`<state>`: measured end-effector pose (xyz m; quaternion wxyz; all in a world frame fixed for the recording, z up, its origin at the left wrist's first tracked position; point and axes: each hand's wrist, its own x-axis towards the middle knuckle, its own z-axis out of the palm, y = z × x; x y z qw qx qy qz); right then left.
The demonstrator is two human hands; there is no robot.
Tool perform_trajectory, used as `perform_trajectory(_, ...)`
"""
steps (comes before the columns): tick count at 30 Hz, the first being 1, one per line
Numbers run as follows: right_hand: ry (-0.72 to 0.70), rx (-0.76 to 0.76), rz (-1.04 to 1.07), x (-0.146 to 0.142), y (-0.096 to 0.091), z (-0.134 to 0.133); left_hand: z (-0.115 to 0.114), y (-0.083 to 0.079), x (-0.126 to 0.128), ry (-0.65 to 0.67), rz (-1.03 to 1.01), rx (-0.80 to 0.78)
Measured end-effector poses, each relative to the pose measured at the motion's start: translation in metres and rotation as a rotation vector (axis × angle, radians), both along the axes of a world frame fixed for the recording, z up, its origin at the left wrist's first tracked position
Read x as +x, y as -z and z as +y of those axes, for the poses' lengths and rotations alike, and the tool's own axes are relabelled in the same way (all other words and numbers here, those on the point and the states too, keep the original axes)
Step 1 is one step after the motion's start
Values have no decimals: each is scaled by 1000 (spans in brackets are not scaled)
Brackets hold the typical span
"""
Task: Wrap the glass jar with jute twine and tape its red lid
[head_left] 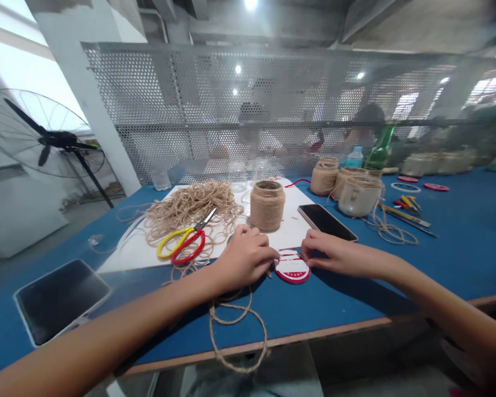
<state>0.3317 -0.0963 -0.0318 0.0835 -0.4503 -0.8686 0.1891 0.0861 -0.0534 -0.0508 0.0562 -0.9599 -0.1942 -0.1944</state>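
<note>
The left hand [244, 259] and right hand [334, 253] sit close together on the blue counter [446, 259], with a round red-and-white tag [292, 267] lying flat between them. Both hands are curled inward, and their fingertips come together at or just beside the tag's upper edge. This looks like a fine pinching posture rather than a full grip, but it is impossible to tell whether either hand holds the tag or a thin strand. Beyond the left hand, red-and-yellow scissors [186, 241] lie open on a white board [287, 215] beside a loose heap of jute twine [192, 212], probably left there to stay within easy reach. A loop of twine [240, 331] runs from under the left wrist and over the counter's front edge. Ahead of the hands stands a twine-wrapped jar [267, 205], and a black phone [327, 222] lies near the right fingers, set back as if to keep the working space free. Farther right of the right hand are more wrapped jars [324, 176] and a scatter of pens [405, 216]. A tablet [60, 300] lies well left of the left hand.
</note>
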Motion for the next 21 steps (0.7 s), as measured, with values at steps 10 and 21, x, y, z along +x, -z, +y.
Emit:
perform_trajectory(10, -15, -39, 52, 3, 5, 3, -1, 1, -1, 70, 7, 3)
perform_trajectory(21, 68, 172, 32, -6, -7, 4, 11, -14, -9, -139, -36, 76)
